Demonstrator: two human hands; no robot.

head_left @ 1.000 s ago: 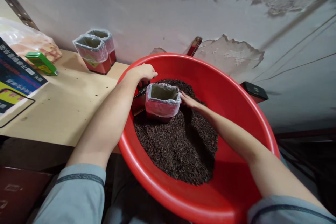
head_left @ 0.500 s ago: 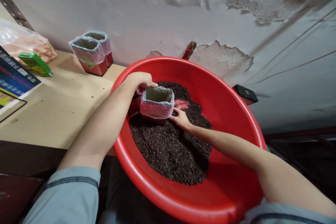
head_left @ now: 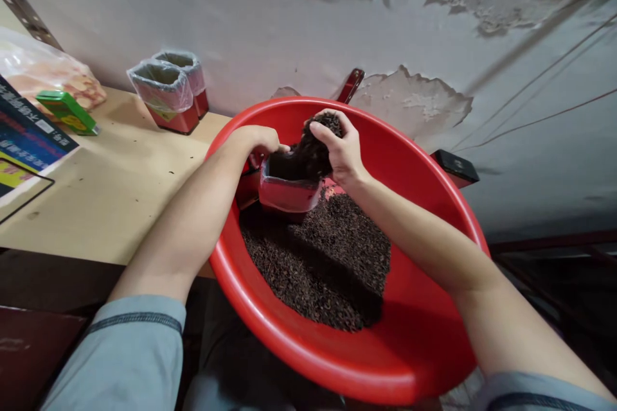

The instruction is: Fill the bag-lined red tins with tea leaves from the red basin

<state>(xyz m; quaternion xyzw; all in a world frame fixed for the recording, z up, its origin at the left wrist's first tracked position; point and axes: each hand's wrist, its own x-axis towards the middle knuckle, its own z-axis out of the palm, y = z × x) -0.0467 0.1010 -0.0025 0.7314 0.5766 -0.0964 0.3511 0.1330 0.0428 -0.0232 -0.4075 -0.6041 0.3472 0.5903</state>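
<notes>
A red tin [head_left: 289, 198] with a clear plastic liner folded over its rim stands in a big red basin [head_left: 419, 205], on a heap of dark loose tea leaves [head_left: 308, 276]. My left hand [head_left: 263, 141] grips the tin by its back left rim, fingers partly hidden. Above the tin's right side, my right hand [head_left: 344, 148] is cupped around a handful of the leaves, and some spill down into the opening. Another dark red box, partly covered, lies beside the tin under my left hand.
Two more lined red tins [head_left: 168, 93] stand on the wooden table [head_left: 110, 186] left of the basin. A green box [head_left: 67, 112], a printed packet [head_left: 29, 135] and a plastic bag [head_left: 53, 70] lie farther left. The peeling wall [head_left: 241, 19] rises behind.
My right hand has risen from the leaves beside the tin to above its opening, now with a handful that is pouring in. My left hand stays at the rim.
</notes>
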